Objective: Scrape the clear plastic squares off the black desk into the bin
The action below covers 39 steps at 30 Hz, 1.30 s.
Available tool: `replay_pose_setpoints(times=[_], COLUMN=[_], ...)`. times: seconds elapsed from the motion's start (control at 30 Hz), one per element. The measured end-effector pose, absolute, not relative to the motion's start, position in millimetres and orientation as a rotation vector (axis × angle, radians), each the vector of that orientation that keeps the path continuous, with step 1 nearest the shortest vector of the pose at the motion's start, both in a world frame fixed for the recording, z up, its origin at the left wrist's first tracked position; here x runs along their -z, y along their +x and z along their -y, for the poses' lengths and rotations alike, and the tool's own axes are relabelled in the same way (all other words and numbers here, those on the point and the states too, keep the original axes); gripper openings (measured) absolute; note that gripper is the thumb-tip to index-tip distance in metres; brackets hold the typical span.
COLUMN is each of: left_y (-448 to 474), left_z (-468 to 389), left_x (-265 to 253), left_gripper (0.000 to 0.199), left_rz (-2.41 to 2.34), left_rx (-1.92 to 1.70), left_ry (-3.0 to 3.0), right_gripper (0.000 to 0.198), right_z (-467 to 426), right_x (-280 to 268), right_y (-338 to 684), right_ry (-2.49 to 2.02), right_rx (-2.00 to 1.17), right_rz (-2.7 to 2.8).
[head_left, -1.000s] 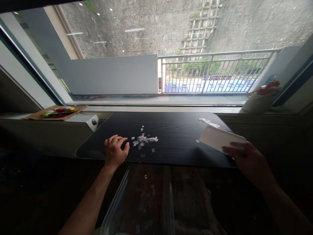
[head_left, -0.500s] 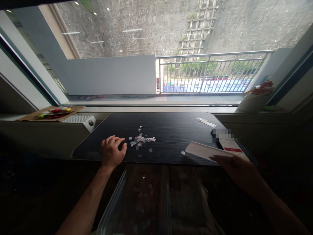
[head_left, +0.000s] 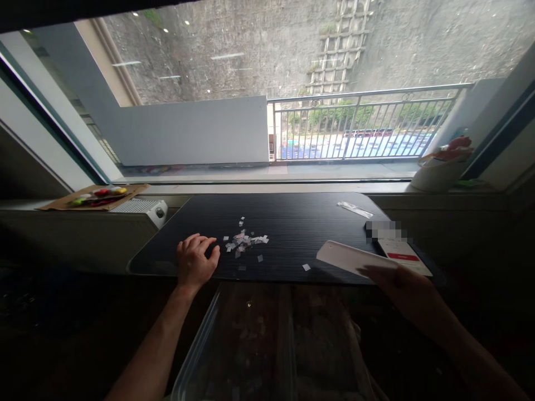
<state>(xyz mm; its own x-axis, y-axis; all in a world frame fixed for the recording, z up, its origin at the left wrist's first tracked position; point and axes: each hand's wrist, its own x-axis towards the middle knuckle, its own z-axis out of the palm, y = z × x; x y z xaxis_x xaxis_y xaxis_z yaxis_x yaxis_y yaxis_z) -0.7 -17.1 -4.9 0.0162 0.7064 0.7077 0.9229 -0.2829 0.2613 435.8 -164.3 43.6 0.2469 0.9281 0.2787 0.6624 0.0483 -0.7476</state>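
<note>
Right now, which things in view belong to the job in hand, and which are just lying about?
Likely in use:
- flat, pale, rectangular card, held in the right hand
- small, pale, square pieces, scattered beside the left hand
- clear plastic tub

Apparently lying about:
- phone-like, white-faced rectangle
- long whitish strip beyond it
- brown sheet bearing colourful items

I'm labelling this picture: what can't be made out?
Head view:
Grip of the right hand on the pale piece: lost in shadow.
Upper part of the red-banded item: pixelated.
Contents of the clear container: mostly too dark.
Any print on heaped squares: too small.
Left forearm: cut by lower edge.
</note>
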Motion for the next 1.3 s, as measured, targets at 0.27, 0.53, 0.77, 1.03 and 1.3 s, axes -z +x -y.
replay_pose_setpoints(times=[0.27,0.53,0.77,1.03,1.3], left_y=[-6.0,-7.2,-7.1,-5.0,-2.8], left_z=[12.9,10.9,11.5,12.7,14.1], left_x=[7.6,6.7,6.8,7.3,5.4], left_gripper=[0.026,0.025,0.026,0.025,0.026], left_rz=[1.683,1.676,1.670,1.678,1.714], left_rx=[0.998,0.992,0.980,0.986,1.006], left_ry=[-2.049,-2.061,-2.061,-2.061,-2.076], right_gripper=[0.030,0.033,0.029,0.038,0.047], right_z=[157.1,165.5,117.8,111.3,154.3], right_x=[-41.1,-51.6,-62.5,-62.5,-57.2], right_y=[416.4,416.5,402.0,405.7,420.9], right_ry=[-1.550,-1.482,-1.513,-1.549,-1.558], right_rx=[-0.623,-0.670,-0.476,-0.589,-0.766], right_rz=[1.524,1.540,1.439,1.492,1.409])
